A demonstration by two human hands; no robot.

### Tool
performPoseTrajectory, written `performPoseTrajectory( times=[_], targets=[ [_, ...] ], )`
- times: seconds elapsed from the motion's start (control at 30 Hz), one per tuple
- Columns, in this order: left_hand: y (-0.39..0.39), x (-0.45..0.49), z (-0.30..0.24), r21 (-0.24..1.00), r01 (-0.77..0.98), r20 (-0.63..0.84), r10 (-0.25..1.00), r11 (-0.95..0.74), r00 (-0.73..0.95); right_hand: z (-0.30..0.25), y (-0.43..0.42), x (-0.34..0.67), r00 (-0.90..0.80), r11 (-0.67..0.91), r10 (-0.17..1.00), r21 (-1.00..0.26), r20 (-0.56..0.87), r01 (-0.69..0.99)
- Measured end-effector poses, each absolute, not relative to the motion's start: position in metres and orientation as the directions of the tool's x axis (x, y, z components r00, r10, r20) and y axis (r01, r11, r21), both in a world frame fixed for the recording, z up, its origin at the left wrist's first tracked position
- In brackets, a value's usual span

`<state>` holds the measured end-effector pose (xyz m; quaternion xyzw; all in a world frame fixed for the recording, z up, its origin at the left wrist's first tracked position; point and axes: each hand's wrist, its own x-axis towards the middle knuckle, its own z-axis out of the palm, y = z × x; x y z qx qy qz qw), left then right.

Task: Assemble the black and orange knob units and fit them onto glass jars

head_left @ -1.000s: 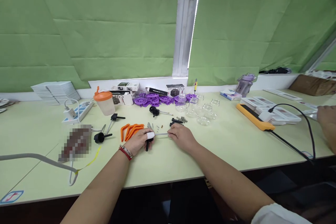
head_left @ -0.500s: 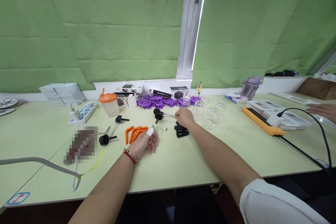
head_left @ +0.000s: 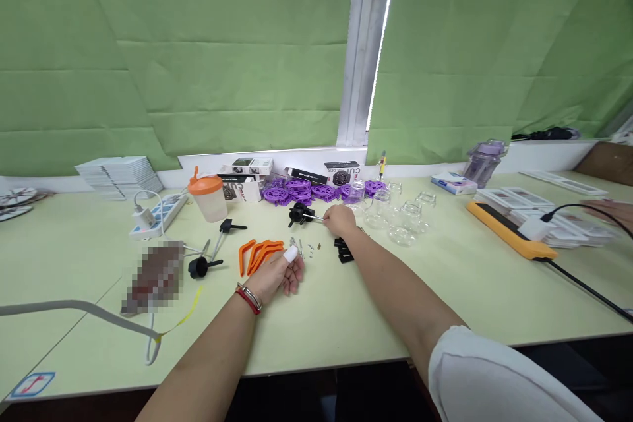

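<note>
A person's right hand (head_left: 341,221), the nearer of the two, pinches the end of a metal rod (head_left: 319,217), its long axis pointing toward nine o'clock and black cup-like heads (head_left: 297,213), while the left hand (head_left: 279,277) rests loosely curled at eight o'clock, nothing visible in its grasp.

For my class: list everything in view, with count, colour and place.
table: one, pale yellow, below
stack: one, white, left
power strips: two, white left, yellow-orange right
lidded cup: one, orange-topped, left
boxes: several, mostly black and white, back
lattice parts: many, purple, back
clear cups: several, colourless, right of centre
bottle: one, purple, back right
flat packs: several, white, right
hooked pieces: several, orange, centre
black-headed rods: several, black-silver, left and centre
screws: several, silver, centre
another person's hand: one, right edge
left hand: one, beside hooked pieces
right hand: one, fingers at a rod
</note>
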<state>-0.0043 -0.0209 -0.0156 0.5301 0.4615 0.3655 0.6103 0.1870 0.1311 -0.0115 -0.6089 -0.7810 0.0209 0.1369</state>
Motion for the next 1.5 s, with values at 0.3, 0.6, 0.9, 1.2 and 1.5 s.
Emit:
performPoseTrajectory(
  times=[0.3, 0.6, 0.9, 1.2, 1.5],
  targets=[
    [-0.023, -0.003, -0.014, 0.983, 0.102, -0.179, 0.931, 0.154, 0.317, -0.012, 0.131, 0.176, -0.256, 0.273, 0.954, -0.095, 0.157, 0.957],
    [-0.027, -0.001, -0.010, 0.980, 0.173, -0.150, 0.937, 0.099, 0.316, -0.011, 0.125, 0.166, -0.289, 0.296, 0.941, -0.016, 0.178, 0.955],
    [-0.024, -0.034, 0.001, 0.608, 0.791, 0.471, 0.829, -0.059, -0.301, 0.001, 0.109, 0.175, -0.301, 0.317, 0.921, -0.026, 0.247, 0.948],
    [-0.015, -0.072, -0.003, 0.277, 0.847, 0.373, 0.761, 0.454, -0.530, 0.008, 0.084, 0.186, -0.253, 0.309, 0.907, -0.124, 0.337, 0.943],
    [-0.008, -0.087, -0.006, 0.174, 0.901, 0.247, 0.868, 0.398, -0.431, 0.010, 0.048, 0.199, -0.227, 0.401, 0.893, -0.454, 0.389, 0.796]
  ],
)
